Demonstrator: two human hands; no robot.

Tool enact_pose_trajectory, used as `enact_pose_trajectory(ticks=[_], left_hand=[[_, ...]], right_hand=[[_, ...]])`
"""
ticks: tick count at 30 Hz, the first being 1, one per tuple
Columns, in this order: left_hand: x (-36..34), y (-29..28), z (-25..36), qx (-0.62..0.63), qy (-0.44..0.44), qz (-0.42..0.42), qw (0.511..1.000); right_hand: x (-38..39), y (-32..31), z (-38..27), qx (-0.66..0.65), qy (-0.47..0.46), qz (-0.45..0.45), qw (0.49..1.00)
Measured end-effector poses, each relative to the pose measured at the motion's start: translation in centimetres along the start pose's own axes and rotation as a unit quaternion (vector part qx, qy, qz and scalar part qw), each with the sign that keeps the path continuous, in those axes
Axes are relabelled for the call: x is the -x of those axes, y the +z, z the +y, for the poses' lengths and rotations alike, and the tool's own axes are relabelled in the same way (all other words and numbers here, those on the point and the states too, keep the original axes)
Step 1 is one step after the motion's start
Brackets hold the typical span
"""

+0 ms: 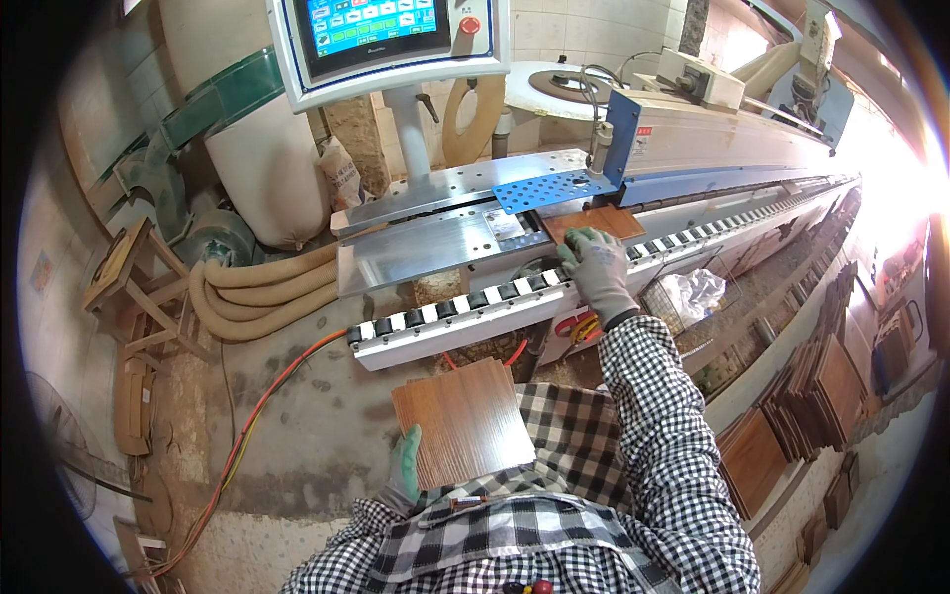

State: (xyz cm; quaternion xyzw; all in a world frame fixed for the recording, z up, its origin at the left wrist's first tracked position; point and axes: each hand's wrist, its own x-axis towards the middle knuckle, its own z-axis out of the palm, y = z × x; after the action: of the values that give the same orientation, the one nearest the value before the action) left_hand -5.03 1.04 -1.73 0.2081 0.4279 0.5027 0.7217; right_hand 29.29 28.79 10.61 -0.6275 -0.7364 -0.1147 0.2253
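My left hand [403, 467], in a green and grey work glove, grips the left edge of a small stack of brown wood-grain boards [465, 421] held before my apron. Most of its fingers are hidden under the stack. My right hand [600, 265], in a grey glove, reaches forward to another brown board [612, 224] lying at the machine's infeed. Its fingers bend over the near left part of that board. Beside the board are a metal table [426, 255] and a blue perforated guard plate [554, 190].
A white rail with black rollers [460, 307] runs along the machine's front. A control screen [378, 25] stands behind, with a red stop button [470, 26]. Hoses [267, 297] and a wooden stool [148, 287] are at left. Stacked boards [802, 396] lean at right. An orange cable [262, 406] crosses the floor.
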Motion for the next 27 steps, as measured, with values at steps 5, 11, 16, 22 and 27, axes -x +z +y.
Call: enact_pose_trajectory(ticks=[5, 11, 16, 22, 27], left_hand=[[-1.5, -3.3, -2.0, -0.072, 0.051, 0.004, 0.996], [-0.5, -1.9, -1.1, -0.005, -0.004, 0.014, 1.000], [0.0, 0.5, -0.4, 0.077, 0.006, 0.020, 0.997], [-3.0, -6.9, -6.6, 0.065, 0.051, -0.001, 0.997], [-1.5, -2.1, -2.3, -0.107, 0.072, 0.071, 0.989]], right_hand=[[0.5, -0.2, 2.2, 0.054, 0.049, 0.069, 0.995], [11.9, -0.5, -2.6, -0.314, 0.114, -0.043, 0.942], [26.2, -2.8, -8.5, -0.518, 0.237, -0.329, 0.753], [29.1, -1.8, -9.9, -0.619, 0.349, -0.298, 0.638], [30.4, 0.1, -7.8, -0.682, 0.375, -0.325, 0.537]])
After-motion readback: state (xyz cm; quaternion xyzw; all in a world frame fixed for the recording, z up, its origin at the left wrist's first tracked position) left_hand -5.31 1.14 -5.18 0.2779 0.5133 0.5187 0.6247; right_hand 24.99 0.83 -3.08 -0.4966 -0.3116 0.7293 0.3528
